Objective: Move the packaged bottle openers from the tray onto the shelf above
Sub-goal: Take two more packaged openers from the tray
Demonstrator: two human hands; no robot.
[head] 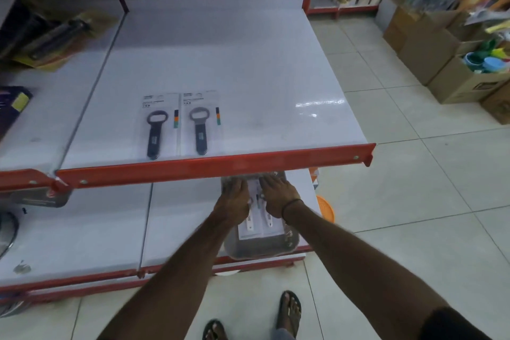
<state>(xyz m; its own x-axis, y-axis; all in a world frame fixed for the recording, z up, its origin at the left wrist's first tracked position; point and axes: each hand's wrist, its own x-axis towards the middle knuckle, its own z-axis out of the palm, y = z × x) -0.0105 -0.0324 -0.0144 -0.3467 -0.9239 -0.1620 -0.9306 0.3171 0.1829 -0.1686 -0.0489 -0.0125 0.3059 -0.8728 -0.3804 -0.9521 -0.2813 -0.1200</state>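
Note:
Two packaged bottle openers (pixel 160 125) (pixel 201 124) lie side by side near the front edge of the white upper shelf (pixel 248 77). On the lower shelf stands a clear plastic tray (pixel 256 250) holding more packaged bottle openers (pixel 252 225). My left hand (pixel 234 203) and my right hand (pixel 276 196) both rest flat on the packs in the tray, partly under the upper shelf's red front lip (pixel 215 167). Whether the fingers grip a pack is hidden.
Dark packaged goods (pixel 52 38) lie on the left shelf section. Cardboard boxes (pixel 452 63) with plastic cups stand on the tiled floor at right. An orange item (pixel 325 207) pokes out beside the lower shelf. My sandalled feet (pixel 289 312) stand below.

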